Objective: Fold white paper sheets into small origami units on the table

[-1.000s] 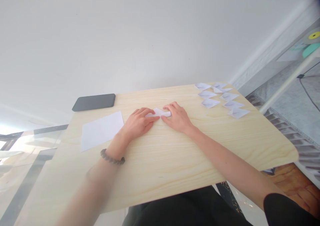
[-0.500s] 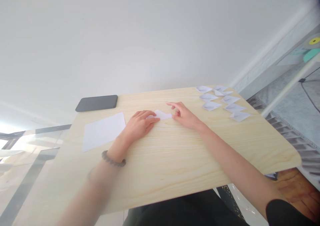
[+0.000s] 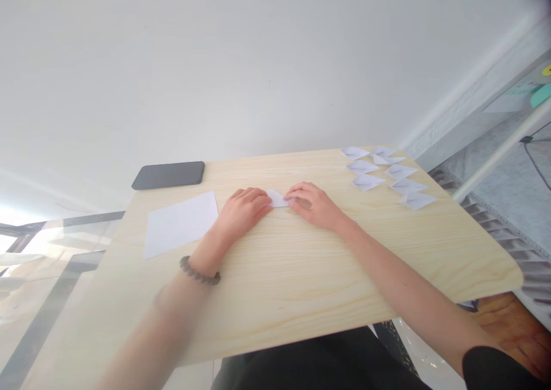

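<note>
- Again my right hand (image 3: 319, 207) pinches the right end of the folded paper (image 3: 278, 199); half a second ago its index finger was lifted clear.
- So both ends are now covered: my left hand (image 3: 243, 212) lies over the other, though I cannot tell whether that grip pinches or presses.
- The paper sits on the table (image 3: 293, 286), right of the flat sheet (image 3: 181, 224).

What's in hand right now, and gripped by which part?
The small folded white paper: the left hand holds its left end, the right hand its right end.
</note>
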A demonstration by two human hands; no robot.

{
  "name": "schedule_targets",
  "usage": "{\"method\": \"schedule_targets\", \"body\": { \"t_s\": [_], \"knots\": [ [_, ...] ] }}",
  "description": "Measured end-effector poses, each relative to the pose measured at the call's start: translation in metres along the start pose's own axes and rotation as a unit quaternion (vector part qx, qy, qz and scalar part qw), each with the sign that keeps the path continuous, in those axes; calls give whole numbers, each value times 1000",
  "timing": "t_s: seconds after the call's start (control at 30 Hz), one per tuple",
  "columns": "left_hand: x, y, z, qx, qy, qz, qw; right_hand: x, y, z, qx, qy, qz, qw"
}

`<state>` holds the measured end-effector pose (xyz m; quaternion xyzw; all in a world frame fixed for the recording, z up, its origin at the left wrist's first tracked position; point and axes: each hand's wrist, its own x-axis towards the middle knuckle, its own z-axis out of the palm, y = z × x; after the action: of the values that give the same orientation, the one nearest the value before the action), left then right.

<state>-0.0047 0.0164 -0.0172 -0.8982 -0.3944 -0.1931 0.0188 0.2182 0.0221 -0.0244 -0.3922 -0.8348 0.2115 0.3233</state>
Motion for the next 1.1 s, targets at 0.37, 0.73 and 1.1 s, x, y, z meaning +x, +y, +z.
{"method": "schedule_targets", "body": {
  "t_s": [0.37,0.73,1.1],
  "knots": [
    [4,6,-3,30,62,30,997,1,-3,9,-106,38,-28,993],
    [2,7,-6,-72,129,34,988,3,-22,9,-118,68,-68,988],
    [3,14,-9,-91,158,20,983,4,-26,8,-138,51,-89,985]
  ]
}}
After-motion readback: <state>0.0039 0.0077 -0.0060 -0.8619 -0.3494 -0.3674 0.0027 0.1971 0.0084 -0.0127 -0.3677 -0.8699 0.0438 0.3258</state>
